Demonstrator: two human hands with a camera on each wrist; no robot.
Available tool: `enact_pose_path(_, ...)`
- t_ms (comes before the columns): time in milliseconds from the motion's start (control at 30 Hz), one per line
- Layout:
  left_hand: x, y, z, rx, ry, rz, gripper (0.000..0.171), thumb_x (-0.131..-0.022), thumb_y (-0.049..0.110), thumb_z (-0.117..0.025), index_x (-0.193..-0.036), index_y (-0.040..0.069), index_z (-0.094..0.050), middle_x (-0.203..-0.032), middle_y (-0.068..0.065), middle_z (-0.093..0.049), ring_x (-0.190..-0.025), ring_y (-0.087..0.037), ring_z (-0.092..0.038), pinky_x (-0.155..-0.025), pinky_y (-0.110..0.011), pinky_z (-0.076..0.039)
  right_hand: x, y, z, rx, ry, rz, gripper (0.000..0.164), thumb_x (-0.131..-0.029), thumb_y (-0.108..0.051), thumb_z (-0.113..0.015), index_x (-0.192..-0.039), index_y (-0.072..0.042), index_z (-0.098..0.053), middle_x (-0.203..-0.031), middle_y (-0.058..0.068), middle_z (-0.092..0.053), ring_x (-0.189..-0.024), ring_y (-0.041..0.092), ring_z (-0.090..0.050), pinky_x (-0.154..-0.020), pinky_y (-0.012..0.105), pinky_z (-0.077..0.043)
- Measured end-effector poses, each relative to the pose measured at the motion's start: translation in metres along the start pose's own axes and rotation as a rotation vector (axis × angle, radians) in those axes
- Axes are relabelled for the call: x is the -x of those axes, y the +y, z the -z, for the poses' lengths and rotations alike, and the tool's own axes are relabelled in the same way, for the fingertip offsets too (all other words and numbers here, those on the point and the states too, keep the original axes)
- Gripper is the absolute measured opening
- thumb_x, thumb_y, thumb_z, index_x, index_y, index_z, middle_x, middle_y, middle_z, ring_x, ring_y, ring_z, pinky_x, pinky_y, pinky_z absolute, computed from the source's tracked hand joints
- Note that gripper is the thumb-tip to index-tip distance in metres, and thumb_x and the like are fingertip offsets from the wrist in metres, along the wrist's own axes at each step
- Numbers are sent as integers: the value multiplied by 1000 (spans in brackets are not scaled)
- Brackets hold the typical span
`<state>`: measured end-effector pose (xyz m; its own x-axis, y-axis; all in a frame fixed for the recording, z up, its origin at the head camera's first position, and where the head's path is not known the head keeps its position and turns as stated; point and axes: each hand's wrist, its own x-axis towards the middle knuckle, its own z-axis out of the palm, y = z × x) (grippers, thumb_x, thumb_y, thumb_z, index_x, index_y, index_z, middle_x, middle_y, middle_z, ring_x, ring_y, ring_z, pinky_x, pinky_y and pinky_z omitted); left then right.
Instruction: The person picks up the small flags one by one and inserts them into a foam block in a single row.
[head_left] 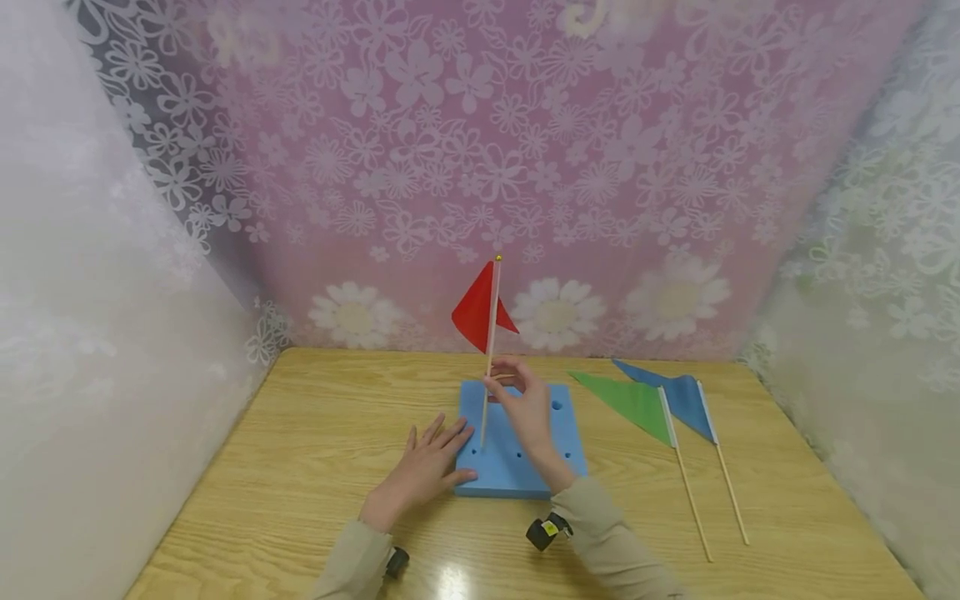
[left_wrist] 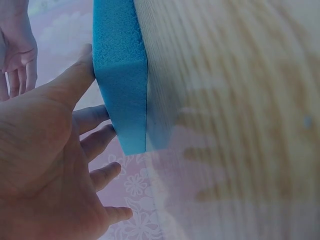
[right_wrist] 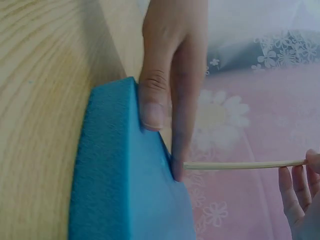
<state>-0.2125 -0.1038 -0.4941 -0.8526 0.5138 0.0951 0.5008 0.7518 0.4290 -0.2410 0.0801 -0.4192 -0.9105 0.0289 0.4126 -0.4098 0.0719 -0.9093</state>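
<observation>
My right hand pinches the wooden stick of a red flag between thumb and fingers, below the cloth. The flag stands nearly upright over a blue foam block. In the right wrist view the bare lower end of the stick points at the block's top, close above it. From the head, that end overlaps the front left part, beside a small hole. My left hand rests against the block's left front corner, its fingers spread and fairly straight, as the left wrist view also shows.
To the right a green flag and a blue flag lie on the wooden table, sticks toward me. The block has more small holes along its front and a larger hole at back right. A flowered curtain hangs behind.
</observation>
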Motion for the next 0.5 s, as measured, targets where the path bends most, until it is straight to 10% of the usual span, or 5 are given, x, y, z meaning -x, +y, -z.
enact_pose_path(267, -2, -2, -1, -16, 2, -3, 71, -98, 43, -65, -155, 6, -43, -163, -14, -34, -152, -46, -18, -110, -79, -14, 1, 41, -10, 0, 18, 13, 28, -89, -5, -77, -116, -1, -69, -105, 17, -71, -87, 32, -70, -71, 32, -62)
enact_pose_path(500, -3, -4, -4, -30, 7, -7, 71, -98, 44, -64, -155, 8, -42, -163, -12, -34, -152, -46, -18, -110, -79, -15, 13, 21, -15, 18, -21, 34, 26, -89, -1, -76, -113, 4, -68, -103, 22, -69, -88, 40, -68, -72, 36, -62)
